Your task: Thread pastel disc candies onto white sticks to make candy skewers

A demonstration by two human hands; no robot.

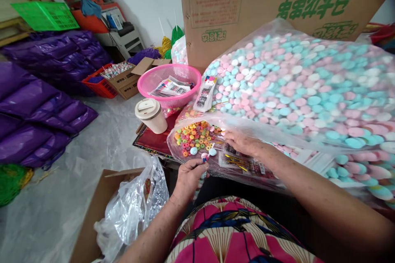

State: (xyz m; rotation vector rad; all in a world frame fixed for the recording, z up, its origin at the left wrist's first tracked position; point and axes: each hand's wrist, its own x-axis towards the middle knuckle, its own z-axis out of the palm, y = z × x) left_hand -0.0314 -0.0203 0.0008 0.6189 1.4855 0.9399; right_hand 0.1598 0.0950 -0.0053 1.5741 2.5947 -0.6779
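My left hand point(191, 174) is closed around a marshmallow skewer point(205, 156) near the table's front edge. A pink-and-white piece and a short white stick show above its fingers, and pale blue and white pieces show below. My right hand point(242, 143) reaches over the table with bent fingers at the edge of the ring candies point(197, 134). What its fingertips hold, if anything, is too small to make out. Two loose pale blue marshmallows point(194, 151) lie at the near side of the rings. Gold twist ties point(236, 162) rest on printed clear packets point(257, 167) below my right wrist.
A huge clear bag of marshmallows point(296, 86) fills the right side, before a cardboard box point(212, 12). A pink basket point(188, 100) holds printed packets, beside a lidded cup point(158, 123). On the floor stand an open carton point(89, 218) with plastic film and purple bundles point(37, 115).
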